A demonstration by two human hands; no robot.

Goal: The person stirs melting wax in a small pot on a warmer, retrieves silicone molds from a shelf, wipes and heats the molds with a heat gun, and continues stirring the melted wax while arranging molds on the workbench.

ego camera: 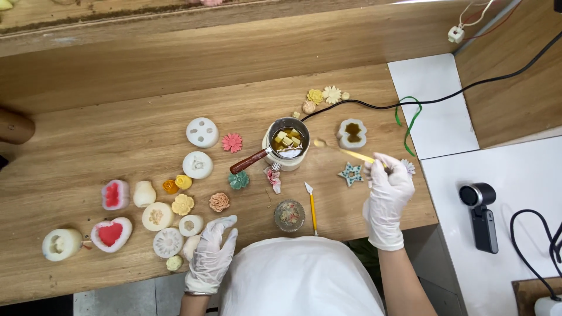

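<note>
One wooden worktable (117, 134), plank-grained and matt, carries all items. One white sheet (436, 108) lies at its right end, with one black cable (468, 88) and one green cord (410, 120) crossing it.

One melting pot (287, 143): round, metal-rimmed, with a brown wooden handle; it holds amber liquid with pale solid cubes floating in it.

Moulds, white and rubbery-looking:
- Two heart-shaped moulds (111, 234) with red fill, at the left.
- One mould (352, 133) right of the pot, filled with dark amber liquid.
- About eight further round or domed moulds (202, 132), left of the pot; an exact count is uncertain where they cluster.

One round dish (289, 215) with a mottled floral top lies near the front edge.

Small cast flowers (232, 142), roughly ten: pink, teal, yellow, orange and cream, with petal relief. One blue-and-white star piece (351, 174) lies beside the right hand.

One yellow-handled tool (312, 205) with a small white blade lies flat, untouched.

Left hand (212, 254): white-gloved, fingers loosely spread and resting on the table edge beside the nearest moulds, holding nothing.

Right hand (387, 193): white-gloved, pinched on a thin yellow stick (357, 155) whose blurred tip points toward the pot, above the table between the pot and the filled mould.
</note>
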